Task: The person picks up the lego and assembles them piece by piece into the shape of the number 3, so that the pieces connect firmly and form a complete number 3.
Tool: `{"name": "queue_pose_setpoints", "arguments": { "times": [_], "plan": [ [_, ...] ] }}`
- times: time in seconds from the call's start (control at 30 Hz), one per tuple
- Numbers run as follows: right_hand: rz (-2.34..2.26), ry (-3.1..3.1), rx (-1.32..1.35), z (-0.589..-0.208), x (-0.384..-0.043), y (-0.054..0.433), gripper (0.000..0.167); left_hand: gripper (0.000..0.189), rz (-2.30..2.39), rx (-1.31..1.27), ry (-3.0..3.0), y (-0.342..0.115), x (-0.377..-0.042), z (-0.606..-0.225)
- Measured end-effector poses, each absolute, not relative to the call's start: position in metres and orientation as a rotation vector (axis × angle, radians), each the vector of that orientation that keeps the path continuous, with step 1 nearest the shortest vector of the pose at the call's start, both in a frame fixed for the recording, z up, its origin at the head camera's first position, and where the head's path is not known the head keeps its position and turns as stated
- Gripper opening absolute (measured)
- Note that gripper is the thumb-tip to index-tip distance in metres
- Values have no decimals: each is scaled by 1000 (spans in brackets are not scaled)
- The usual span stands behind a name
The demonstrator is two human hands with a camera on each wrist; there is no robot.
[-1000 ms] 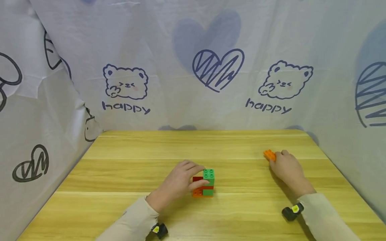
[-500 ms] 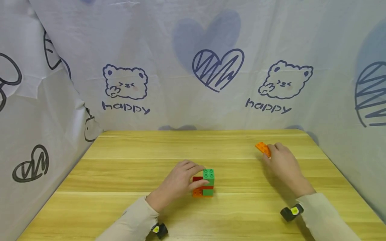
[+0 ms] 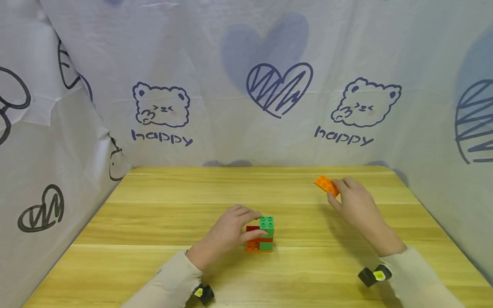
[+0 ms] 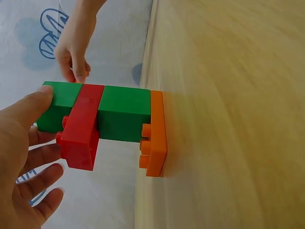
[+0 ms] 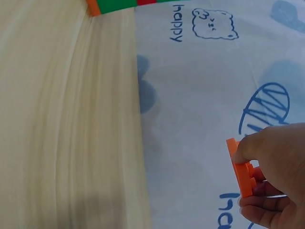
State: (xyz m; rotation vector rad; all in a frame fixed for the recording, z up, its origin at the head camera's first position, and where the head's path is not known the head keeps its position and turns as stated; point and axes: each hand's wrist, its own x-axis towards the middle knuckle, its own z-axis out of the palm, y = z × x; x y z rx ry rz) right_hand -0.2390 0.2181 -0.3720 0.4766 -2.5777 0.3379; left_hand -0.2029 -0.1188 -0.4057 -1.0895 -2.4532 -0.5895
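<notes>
A small tower of building blocks (image 3: pixel 266 246) stands on the wooden table, nearest the person's left hand (image 3: pixel 228 229). From the bottom up it has an orange flat block (image 4: pixel 157 133), a green block (image 4: pixel 125 112), a red block (image 4: pixel 82 126) and a green block (image 4: pixel 62 100) on top. The left thumb and forefinger grip the top green block from its sides; the other fingers are spread behind. To the right and farther back, the right hand (image 3: pixel 358 207) pinches another orange flat block (image 3: pixel 325 185), studs up, above the table. The right wrist view shows its thin edge.
The wooden table (image 3: pixel 154 214) runs back to a white cloth (image 3: pixel 227 128) printed with hearts and bears, which also hangs at both sides. A small dark device (image 3: pixel 204 294) sits on the left wrist and another device (image 3: pixel 371 276) on the right.
The right hand has lifted the orange flat block off the table and carried it left and back. The left hand and the tower have stayed in place.
</notes>
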Motion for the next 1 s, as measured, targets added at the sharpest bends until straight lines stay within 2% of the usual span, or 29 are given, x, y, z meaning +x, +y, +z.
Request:
{"name": "queue_pose_setpoints", "arguments": {
  "times": [0.47, 1.0],
  "plan": [
    [353, -2546, 622, -349, -222, 197, 41, 48, -630, -1106, -2600, -119, -207, -394],
    [495, -2380, 987, -339, -212, 175, 44, 45, -657, -1213, -2665, -122, -219, -386]
  ]
}}
